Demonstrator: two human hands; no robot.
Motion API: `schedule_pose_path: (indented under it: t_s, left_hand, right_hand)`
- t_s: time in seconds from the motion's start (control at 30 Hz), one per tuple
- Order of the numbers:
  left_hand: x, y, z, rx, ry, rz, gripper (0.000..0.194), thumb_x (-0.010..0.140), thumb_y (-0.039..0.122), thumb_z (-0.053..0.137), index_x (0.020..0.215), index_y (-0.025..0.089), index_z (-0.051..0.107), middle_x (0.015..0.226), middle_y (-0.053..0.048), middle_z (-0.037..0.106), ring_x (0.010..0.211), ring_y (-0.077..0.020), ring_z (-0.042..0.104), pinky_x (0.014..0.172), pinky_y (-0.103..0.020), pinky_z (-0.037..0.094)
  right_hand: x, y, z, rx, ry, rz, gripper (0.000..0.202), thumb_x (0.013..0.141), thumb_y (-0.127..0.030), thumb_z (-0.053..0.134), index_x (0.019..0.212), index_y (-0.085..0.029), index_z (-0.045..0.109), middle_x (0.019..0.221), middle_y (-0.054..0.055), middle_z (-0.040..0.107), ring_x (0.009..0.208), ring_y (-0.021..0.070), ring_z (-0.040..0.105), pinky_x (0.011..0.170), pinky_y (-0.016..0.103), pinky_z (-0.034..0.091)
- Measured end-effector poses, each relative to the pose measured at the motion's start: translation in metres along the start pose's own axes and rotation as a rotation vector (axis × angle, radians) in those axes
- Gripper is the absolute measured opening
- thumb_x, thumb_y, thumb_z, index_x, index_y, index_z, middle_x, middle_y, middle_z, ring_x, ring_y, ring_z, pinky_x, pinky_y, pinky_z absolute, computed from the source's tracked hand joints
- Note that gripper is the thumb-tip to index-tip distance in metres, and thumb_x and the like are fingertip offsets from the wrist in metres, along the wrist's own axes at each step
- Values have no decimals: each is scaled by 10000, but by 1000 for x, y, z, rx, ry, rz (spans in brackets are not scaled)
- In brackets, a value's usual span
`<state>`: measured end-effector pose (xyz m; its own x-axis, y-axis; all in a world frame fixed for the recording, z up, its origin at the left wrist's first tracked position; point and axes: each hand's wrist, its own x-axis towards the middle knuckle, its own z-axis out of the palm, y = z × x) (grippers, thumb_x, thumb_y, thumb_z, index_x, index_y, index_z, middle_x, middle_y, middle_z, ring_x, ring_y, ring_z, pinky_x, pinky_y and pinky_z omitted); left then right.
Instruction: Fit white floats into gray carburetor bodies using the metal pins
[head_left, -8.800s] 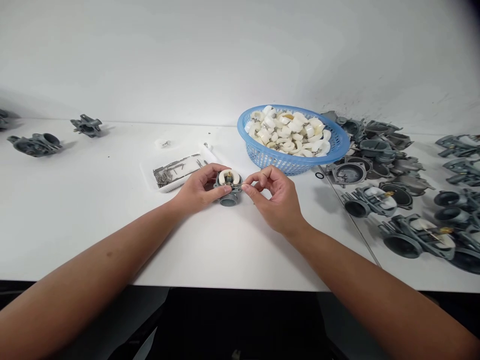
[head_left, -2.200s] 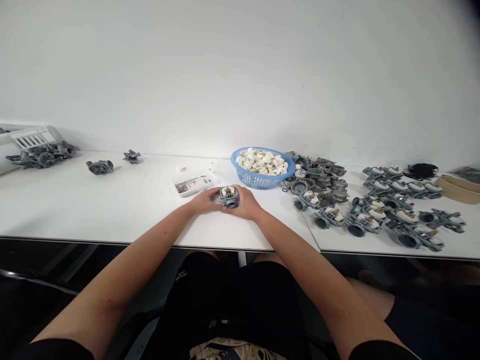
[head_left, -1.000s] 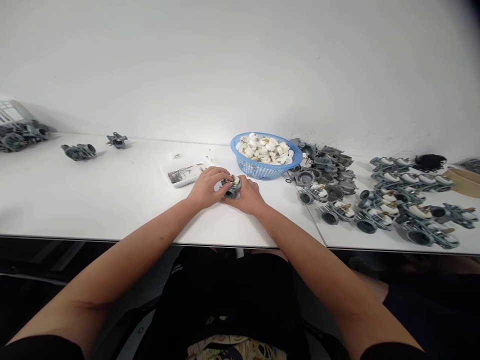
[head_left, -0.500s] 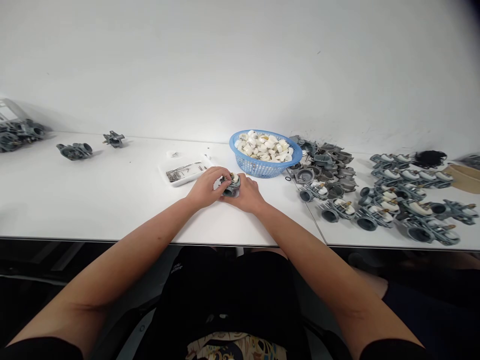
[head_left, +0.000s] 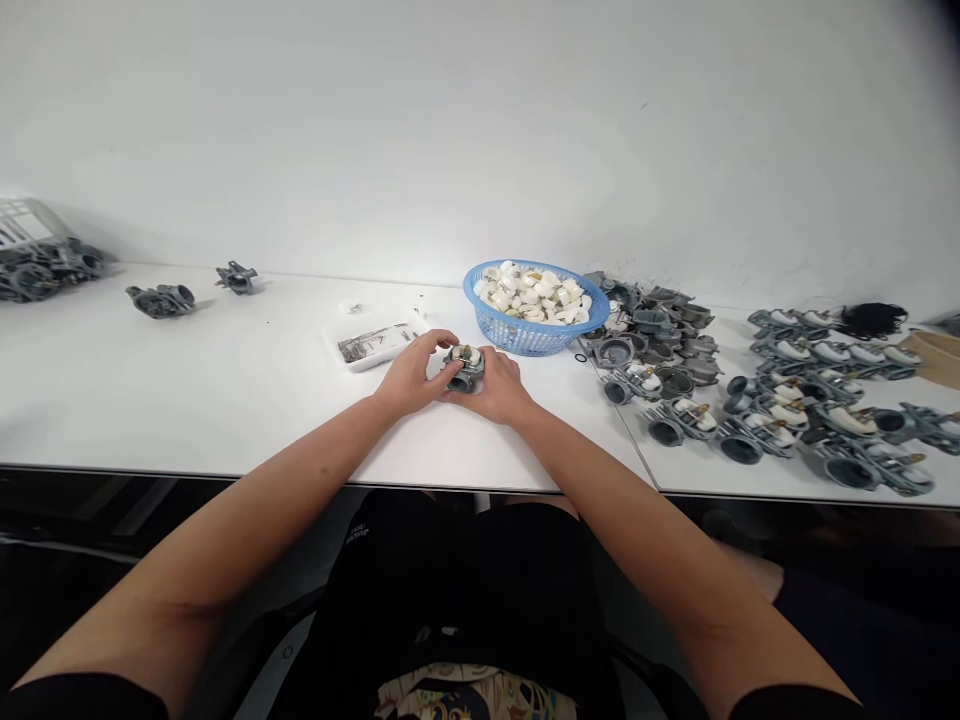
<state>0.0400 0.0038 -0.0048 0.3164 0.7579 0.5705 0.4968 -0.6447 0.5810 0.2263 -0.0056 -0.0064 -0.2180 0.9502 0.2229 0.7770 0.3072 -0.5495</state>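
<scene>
Fingers (head_left: 441,338) around carburetor (head_left: 463,382), shorts lettering (head_left: 357,533) illegible

My table (head_left: 225,400), from side to side.
Between my left hand (head_left: 409,378) and right hand (head_left: 501,387) is a carburetor body (head_left: 465,372); behind my left lies a tray (head_left: 375,361) of pins (head_left: 358,348), behind and right of my right a basket (head_left: 532,341) of floats (head_left: 534,296). A heap of parts (head_left: 660,325) adjoins the basket's right, grouped carburetors (head_left: 834,352) farther right. Well left of the tray, two loose bodies (head_left: 160,301) lie apart, a pile (head_left: 45,270) beyond.
</scene>
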Motion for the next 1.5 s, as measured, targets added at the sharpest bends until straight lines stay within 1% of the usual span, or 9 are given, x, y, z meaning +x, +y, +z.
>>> schedule_pose_path:
  t_s: [0.13, 0.43, 0.67, 0.8, 0.93, 1.03, 1.17, 1.33, 1.5]
  left_hand:
    - [-2, 1, -1, -24, 28, -55, 402, 867, 379, 644, 1208, 236, 487, 1190, -67, 622, 1091, -222, 610, 977, -426, 494]
    - [-7, 0, -8, -62, 0, -50, 402, 850, 430, 673, 1146, 227, 492, 1193, -84, 618, 1075, -234, 601, 958, -438, 495]
    - [-7, -4, -11, -104, 9, -75, 397, 870, 454, 651, 1160, 225, 505, 1172, -92, 626, 1051, -227, 614, 967, -437, 485]
    - [-6, -4, -16, -172, 39, -115, 358, 900, 482, 596, 1135, 223, 523, 1171, -87, 617, 1020, -210, 615, 937, -409, 496]
    - [-5, -8, -21, -269, 8, -121, 346, 926, 506, 524, 1112, 216, 549, 1168, -86, 613, 994, -198, 609, 889, -367, 503]
    - [-4, -12, -22, -308, -62, -109, 335, 900, 505, 563, 1055, 211, 600, 1113, -80, 636, 977, -206, 610, 883, -361, 498]
    - [-3, -14, -21, -299, -176, -97, 324, 865, 511, 605, 985, 213, 647, 1035, -78, 665, 971, -229, 615, 880, -377, 500]
    - [-2, -9, -23, -298, -271, -121, 312, 846, 526, 621, 937, 231, 667, 1043, -73, 685, 1010, -260, 626, 903, -396, 495]
    - [-4, -10, -22, -371, -348, -189, 394, 843, 536, 619, 1122, 259, 600, 1153, -86, 655, 988, -272, 625, 906, -435, 500]
  right_hand:
    - [0, -1, 1, 41, 28, -4, 595, 740, -628, 666, 1110, -231, 423, 1177, 105, 597, 1196, 320, 517, 1012, 470, 375]
    - [-4, -6, -10, 16, 12, 8, 585, 672, -678, 698, 953, -249, 418, 987, 51, 627, 978, 291, 592, 809, 392, 450]
    - [-8, -6, -15, 30, 85, -114, 552, 671, -627, 730, 912, -244, 414, 912, 23, 605, 851, 237, 580, 734, 349, 445]
    - [-13, -11, -22, 144, 192, -212, 546, 680, -598, 751, 951, -241, 439, 879, 7, 592, 816, 207, 570, 745, 338, 466]
    - [-33, -19, -29, 363, 250, -168, 543, 692, -552, 773, 1000, -239, 453, 898, 7, 600, 815, 198, 585, 756, 342, 502]
    - [-57, -22, -35, 620, 229, -134, 487, 728, -494, 778, 1017, -241, 478, 918, 7, 615, 853, 197, 610, 795, 351, 528]
    - [-88, -23, -54, 791, 239, -90, 480, 723, -472, 808, 1044, -255, 525, 932, 13, 640, 862, 200, 629, 819, 377, 546]
    - [-116, -20, -98, 729, 297, 6, 522, 698, -512, 828, 1069, -278, 546, 1011, 36, 659, 998, 249, 653, 897, 428, 560]
    - [-152, -7, -135, 585, 334, 100, 488, 730, -483, 823, 1083, -288, 548, 1073, 48, 663, 1047, 266, 656, 883, 396, 573]
